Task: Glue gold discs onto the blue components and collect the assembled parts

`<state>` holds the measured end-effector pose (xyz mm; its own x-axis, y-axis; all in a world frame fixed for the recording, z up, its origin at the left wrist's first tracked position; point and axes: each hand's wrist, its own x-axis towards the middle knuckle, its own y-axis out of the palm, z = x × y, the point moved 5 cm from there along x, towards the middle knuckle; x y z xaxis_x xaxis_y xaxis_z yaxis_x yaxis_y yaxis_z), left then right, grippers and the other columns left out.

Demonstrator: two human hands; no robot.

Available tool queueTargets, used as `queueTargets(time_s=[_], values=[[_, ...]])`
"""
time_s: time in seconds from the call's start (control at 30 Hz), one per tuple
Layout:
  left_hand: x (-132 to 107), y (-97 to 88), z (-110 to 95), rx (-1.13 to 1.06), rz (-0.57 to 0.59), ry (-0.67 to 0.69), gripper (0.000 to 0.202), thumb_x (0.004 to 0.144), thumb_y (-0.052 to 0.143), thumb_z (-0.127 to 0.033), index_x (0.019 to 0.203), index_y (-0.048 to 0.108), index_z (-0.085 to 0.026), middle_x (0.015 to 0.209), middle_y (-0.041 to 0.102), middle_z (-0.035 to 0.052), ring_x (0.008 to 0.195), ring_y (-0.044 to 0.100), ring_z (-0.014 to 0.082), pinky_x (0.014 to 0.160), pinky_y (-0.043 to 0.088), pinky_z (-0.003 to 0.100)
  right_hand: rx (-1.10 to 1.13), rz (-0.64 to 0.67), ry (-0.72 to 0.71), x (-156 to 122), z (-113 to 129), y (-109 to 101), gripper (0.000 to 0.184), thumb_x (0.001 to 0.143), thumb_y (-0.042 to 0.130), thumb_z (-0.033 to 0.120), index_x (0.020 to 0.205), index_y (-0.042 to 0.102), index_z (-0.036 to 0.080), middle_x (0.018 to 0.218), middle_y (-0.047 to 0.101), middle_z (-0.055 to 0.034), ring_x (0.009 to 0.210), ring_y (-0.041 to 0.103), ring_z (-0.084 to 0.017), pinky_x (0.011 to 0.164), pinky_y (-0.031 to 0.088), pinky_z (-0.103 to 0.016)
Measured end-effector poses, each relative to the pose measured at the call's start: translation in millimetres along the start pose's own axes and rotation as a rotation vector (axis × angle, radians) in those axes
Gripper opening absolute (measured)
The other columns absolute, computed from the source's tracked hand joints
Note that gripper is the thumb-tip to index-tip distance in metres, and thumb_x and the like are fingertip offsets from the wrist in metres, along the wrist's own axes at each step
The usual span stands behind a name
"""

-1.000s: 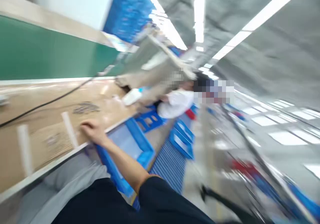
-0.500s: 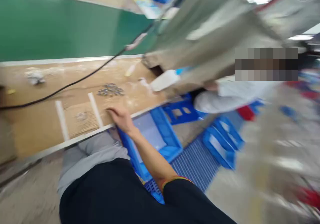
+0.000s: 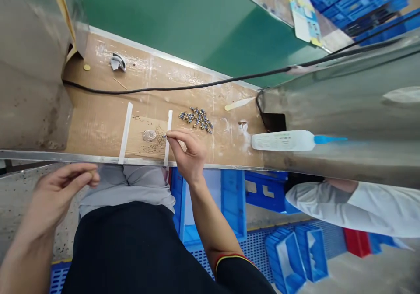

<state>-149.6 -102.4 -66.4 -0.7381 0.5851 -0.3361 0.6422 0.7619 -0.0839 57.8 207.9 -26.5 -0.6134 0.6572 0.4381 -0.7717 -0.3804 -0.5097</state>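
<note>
My right hand [image 3: 188,152] is over the bench, thumb and forefinger pinched on a small blue-tipped metal part [image 3: 165,136]. Just left of those fingers, a small clear round dish [image 3: 149,135] sits on a cardboard piece [image 3: 139,147] strewn with tiny dark bits. A pile of similar blue and brass-coloured metal parts [image 3: 197,119] lies behind my right hand. My left hand [image 3: 62,189] is closed in front of the bench edge, fingertips together; what they hold, if anything, is too small to make out.
Two white strips [image 3: 125,132] flank the cardboard. A black cable [image 3: 183,87] crosses the bench. A white bottle with blue nozzle [image 3: 284,140] stands out at right, beside a metal panel. Blue crates [image 3: 233,202] are below. A co-worker's pale sleeve [image 3: 361,206] shows at right.
The view has swung left and steadied. My left hand has come into view. My right hand, earlier resting near the bench edge, now pinches a small part by the right white strip.
</note>
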Motion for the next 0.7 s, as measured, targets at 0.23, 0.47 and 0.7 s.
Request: queueTargets(time_s=[0.23, 0.47, 0.7], values=[[16.0, 64.2, -0.4, -0.090, 0.135, -0.144, 0.051, 0.088, 0.103, -0.058, 0.124, 0.094, -0.023, 0.098, 0.089, 0.0088, 0.087, 0.085, 0.0244, 0.086, 0.075, 0.036, -0.075, 0.056, -0.150, 2.1, 2.2, 12.5, 0.022, 0.115, 0.075, 0.020, 0.120, 0.090, 0.034, 0.116, 0.090, -0.0042, 0.108, 0.088, -0.024, 0.099, 0.073, -0.042], [25.4, 73.2, -19.2, -0.094, 0.095, -0.107, 0.043, 0.093, 0.100, -0.055, 0.122, 0.094, -0.024, 0.101, 0.091, 0.0071, 0.088, 0.084, 0.0191, 0.087, 0.071, 0.027, -0.094, 0.067, -0.212, 2.0, 3.2, 16.0, 0.027, 0.113, 0.075, 0.014, 0.124, 0.090, 0.034, 0.117, 0.090, -0.0052, 0.107, 0.087, -0.024, 0.095, 0.072, -0.042], [25.5, 73.9, -10.5, -0.107, 0.086, -0.098, 0.045, 0.095, 0.098, -0.060, 0.123, 0.093, -0.025, 0.104, 0.091, 0.0061, 0.088, 0.083, 0.0170, 0.087, 0.070, 0.025, -0.109, 0.093, -0.241, 0.8, 1.2, 18.0, 0.031, 0.113, 0.074, 0.013, 0.128, 0.089, 0.036, 0.118, 0.090, -0.0049, 0.107, 0.086, -0.024, 0.094, 0.070, -0.042]])
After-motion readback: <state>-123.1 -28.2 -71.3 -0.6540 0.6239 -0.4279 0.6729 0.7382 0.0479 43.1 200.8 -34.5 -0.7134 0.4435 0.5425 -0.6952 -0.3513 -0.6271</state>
